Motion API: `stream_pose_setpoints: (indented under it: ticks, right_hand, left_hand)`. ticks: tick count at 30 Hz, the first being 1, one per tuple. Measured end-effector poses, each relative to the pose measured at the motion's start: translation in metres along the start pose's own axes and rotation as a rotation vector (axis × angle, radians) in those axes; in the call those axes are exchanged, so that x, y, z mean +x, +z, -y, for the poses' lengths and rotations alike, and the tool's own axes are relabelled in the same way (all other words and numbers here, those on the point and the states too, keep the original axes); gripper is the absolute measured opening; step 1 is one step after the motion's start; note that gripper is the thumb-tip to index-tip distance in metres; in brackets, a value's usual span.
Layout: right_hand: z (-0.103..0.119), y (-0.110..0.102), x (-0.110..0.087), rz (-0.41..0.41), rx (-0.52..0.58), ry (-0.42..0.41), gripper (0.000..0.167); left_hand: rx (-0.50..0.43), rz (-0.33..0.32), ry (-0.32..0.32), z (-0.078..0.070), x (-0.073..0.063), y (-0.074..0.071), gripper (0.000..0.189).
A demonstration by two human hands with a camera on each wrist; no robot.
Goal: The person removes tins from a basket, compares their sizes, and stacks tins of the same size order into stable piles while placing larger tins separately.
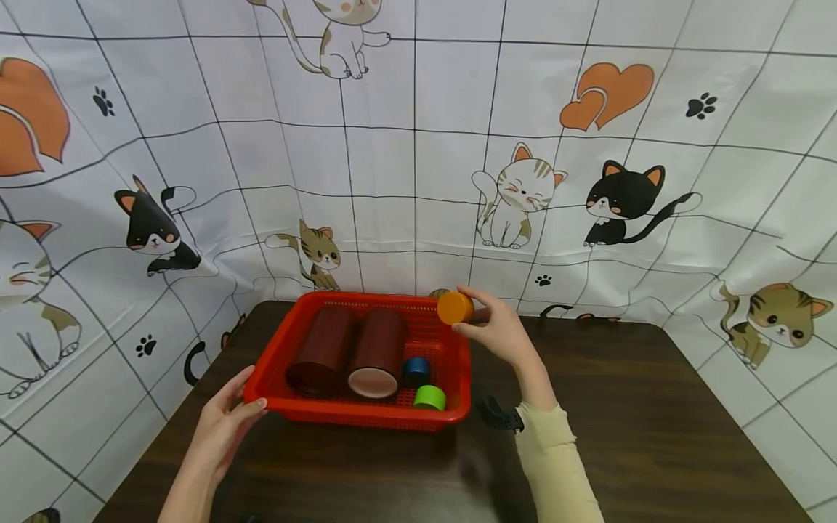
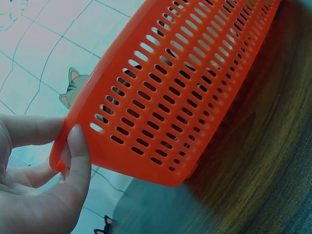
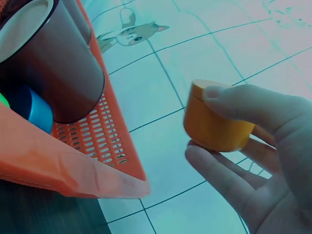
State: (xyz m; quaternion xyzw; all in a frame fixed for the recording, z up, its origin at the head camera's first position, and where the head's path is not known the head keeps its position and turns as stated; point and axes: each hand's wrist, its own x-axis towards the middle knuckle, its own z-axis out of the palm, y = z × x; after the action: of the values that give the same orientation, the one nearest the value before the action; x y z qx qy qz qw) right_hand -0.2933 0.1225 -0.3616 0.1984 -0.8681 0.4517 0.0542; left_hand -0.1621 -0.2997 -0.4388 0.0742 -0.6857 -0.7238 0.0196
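A red plastic basket (image 1: 366, 414) with slotted walls stands on the dark table. My left hand (image 1: 224, 425) pinches its near left corner; the left wrist view shows thumb and fingers on the rim of the basket (image 2: 146, 92). Above the far right corner, my right hand (image 1: 500, 327) holds a small orange round container (image 1: 455, 308) between thumb and fingers. In the right wrist view the orange container (image 3: 217, 119) is apart from the basket. Inside the basket lie two brown cylinders (image 1: 378, 352), a blue small container (image 1: 416, 370) and a green one (image 1: 429, 397).
The dark wood-grain table (image 1: 628, 436) extends to the right and in front of the basket. A white tile-patterned sheet (image 1: 451, 87) with cartoon cats hangs behind and at both sides. A black band (image 1: 500, 415) is on the right wrist.
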Motion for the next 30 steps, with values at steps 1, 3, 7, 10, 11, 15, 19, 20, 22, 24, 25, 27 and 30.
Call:
stream_pose_setpoints:
  ticks: [1,3,7,10,11,15,19,20,22,24,25,27,30]
  right_hand:
    - [0.001,-0.001,-0.003,-0.020,0.007,0.000,0.064]
    - [0.001,-0.004,-0.007,-0.054,0.037,-0.003,0.064]
    - [-0.002,-0.009,-0.014,-0.109,0.079,-0.001,0.064]
    - [-0.008,-0.014,-0.019,-0.133,0.095,0.014,0.064]
    - [-0.010,-0.016,-0.021,-0.139,0.096,0.020,0.064]
    - [-0.019,-0.021,-0.030,-0.161,0.089,0.037,0.069]
    - [-0.027,-0.021,-0.039,-0.195,0.076,0.046,0.070]
    - [-0.029,-0.020,-0.041,-0.209,0.075,0.047,0.070]
    - [-0.034,-0.017,-0.045,-0.233,0.084,0.063,0.069]
    - [-0.039,-0.013,-0.049,-0.254,0.088,0.086,0.069]
    - [-0.041,-0.012,-0.051,-0.263,0.091,0.101,0.069]
    - [-0.044,-0.009,-0.056,-0.273,0.104,0.129,0.067]
    - [-0.047,-0.007,-0.063,-0.283,0.118,0.149,0.064]
  left_hand:
    - [-0.002,0.002,-0.001,0.000,0.000,0.000,0.076]
    - [-0.004,0.003,-0.004,-0.001,0.000,-0.001,0.076]
    - [0.004,-0.003,-0.027,-0.003,0.000,-0.001,0.076]
    - [0.018,-0.008,-0.033,-0.004,0.000,-0.002,0.077]
    - [0.019,-0.010,-0.033,-0.004,0.000,-0.001,0.076]
    - [0.028,-0.008,-0.029,-0.004,0.001,-0.001,0.076]
    - [0.016,-0.003,-0.028,-0.005,0.001,-0.001,0.077]
    - [0.014,-0.004,-0.031,-0.005,0.001,-0.001,0.077]
    - [0.003,-0.011,-0.037,-0.004,0.001,-0.001,0.077]
    - [0.003,-0.013,-0.040,-0.003,0.000,-0.002,0.077]
    - [0.006,-0.009,-0.041,-0.003,0.000,-0.002,0.078]
    - [0.004,-0.003,-0.037,-0.001,-0.001,-0.002,0.078]
    - [-0.004,0.004,-0.033,0.000,-0.001,-0.001,0.078]
